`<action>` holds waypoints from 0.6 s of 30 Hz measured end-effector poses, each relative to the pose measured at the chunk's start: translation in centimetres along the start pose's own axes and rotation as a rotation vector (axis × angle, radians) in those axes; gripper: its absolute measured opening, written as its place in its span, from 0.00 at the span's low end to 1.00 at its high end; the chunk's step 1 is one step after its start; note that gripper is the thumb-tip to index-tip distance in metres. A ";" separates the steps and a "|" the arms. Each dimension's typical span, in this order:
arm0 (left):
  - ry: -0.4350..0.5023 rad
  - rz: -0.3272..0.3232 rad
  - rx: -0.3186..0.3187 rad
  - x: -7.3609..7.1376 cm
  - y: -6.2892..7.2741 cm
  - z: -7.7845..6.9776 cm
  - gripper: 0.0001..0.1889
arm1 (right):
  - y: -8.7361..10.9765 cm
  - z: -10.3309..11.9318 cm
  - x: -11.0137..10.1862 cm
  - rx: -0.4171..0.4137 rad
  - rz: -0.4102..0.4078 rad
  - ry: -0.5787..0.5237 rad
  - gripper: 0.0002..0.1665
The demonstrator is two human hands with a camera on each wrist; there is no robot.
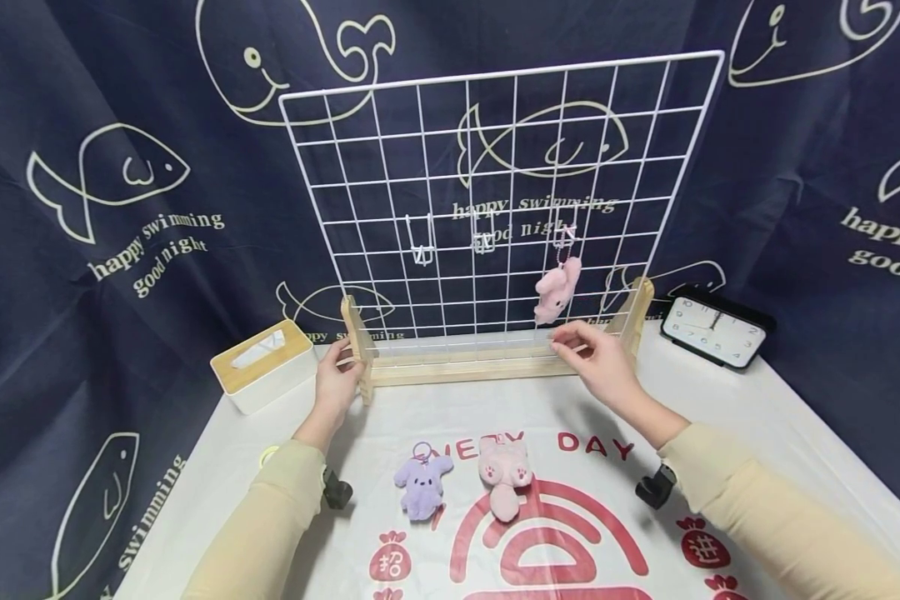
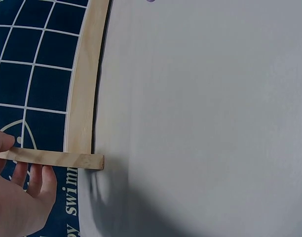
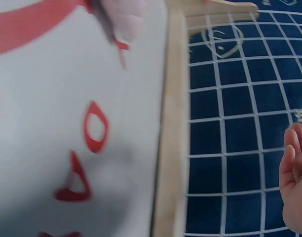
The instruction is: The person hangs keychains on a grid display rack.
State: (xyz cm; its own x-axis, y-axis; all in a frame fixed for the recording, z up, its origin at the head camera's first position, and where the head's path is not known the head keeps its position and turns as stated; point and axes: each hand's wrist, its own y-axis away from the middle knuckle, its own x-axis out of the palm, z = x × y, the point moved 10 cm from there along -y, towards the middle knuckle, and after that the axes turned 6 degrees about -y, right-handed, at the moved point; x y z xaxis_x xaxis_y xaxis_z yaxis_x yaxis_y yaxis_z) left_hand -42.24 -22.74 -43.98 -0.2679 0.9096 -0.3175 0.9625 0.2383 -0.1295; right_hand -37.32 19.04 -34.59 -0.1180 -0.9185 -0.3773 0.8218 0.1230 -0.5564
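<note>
My left hand grips the left wooden foot of the grid stand, thumb on one face and fingers on the other. A white wire grid panel stands upright in that wooden base. From the rightmost of three white hooks a pink plush keychain hangs by a bead chain. Just below that plush is my right hand, its fingers loosely bent and nothing between them. In the right wrist view, the same hand appears at the right edge, in front of the grid.
On the table lie a purple plush keychain and a pale pink plush. A tissue box sits left of the stand, a black-framed clock to its right. Behind hangs a dark blue curtain with fish drawings.
</note>
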 end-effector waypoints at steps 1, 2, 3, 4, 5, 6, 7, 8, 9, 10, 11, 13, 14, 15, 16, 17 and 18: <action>-0.001 0.000 -0.001 0.0 0.0 0.0 0.29 | 0.3 -0.2 0.6 0.003 0.022 0.001 0.07; -0.002 0.000 -0.002 0.0 0.0 0.0 0.29 | 0.6 -0.5 1.2 0.009 0.045 0.005 0.08; -0.005 0.000 -0.002 0.0 0.0 0.0 0.30 | 0.9 -0.7 1.8 0.018 0.069 0.007 0.09; -0.006 -0.001 -0.002 0.0 0.0 0.0 0.30 | 1.2 -1.0 2.4 0.028 0.098 0.003 0.10; -0.009 -0.001 -0.002 0.0 0.0 0.0 0.29 | 1.6 -1.3 3.0 0.038 0.128 -0.001 0.11; -0.008 -0.003 -0.001 0.0 0.0 0.0 0.29 | 1.9 -1.6 3.7 0.052 0.154 -0.004 0.11; -0.003 -0.006 -0.002 0.0 0.0 0.0 0.29 | 2.3 -1.9 4.3 0.063 0.179 -0.005 0.12; 0.000 -0.007 -0.001 0.0 0.0 0.0 0.29 | 2.7 -2.2 4.8 0.071 0.203 -0.005 0.12; 0.004 -0.009 0.000 0.0 0.1 0.0 0.29 | 3.1 -2.4 5.4 0.081 0.227 -0.010 0.12; 0.007 -0.010 -0.001 0.0 0.1 0.0 0.29 | 3.5 -2.7 5.9 0.092 0.251 -0.015 0.12; 0.008 -0.011 0.000 0.0 0.1 0.0 0.29 | 3.8 -2.9 6.5 0.101 0.274 -0.021 0.12; 0.009 -0.013 -0.003 0.0 0.0 0.0 0.29 | 4.4 -3.3 7.5 0.119 0.326 -0.039 0.11; 0.006 -0.015 -0.004 0.0 0.0 0.0 0.29 | 4.7 -3.4 8.0 0.124 0.354 -0.046 0.11; 0.000 -0.016 -0.003 0.0 0.0 0.0 0.29 | 5.0 -3.5 8.5 0.125 0.386 -0.053 0.11; -0.006 -0.017 -0.002 0.0 0.0 0.0 0.29 | 5.2 -3.6 9.1 0.125 0.419 -0.057 0.11; -0.008 -0.019 -0.001 0.0 0.0 0.0 0.29 | 5.4 -3.7 9.6 0.121 0.452 -0.066 0.10; -0.006 -0.022 0.000 -0.1 0.0 0.1 0.29 | 5.6 -3.8 10.1 0.114 0.483 -0.066 0.10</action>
State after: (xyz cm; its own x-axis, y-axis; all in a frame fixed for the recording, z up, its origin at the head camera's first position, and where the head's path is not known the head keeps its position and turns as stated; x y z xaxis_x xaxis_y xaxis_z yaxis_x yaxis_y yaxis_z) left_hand -42.24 -22.82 -44.01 -0.2891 0.9022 -0.3201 0.9565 0.2582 -0.1360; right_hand -35.97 11.90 -44.31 0.3234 -0.7892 -0.5220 0.8299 0.5016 -0.2443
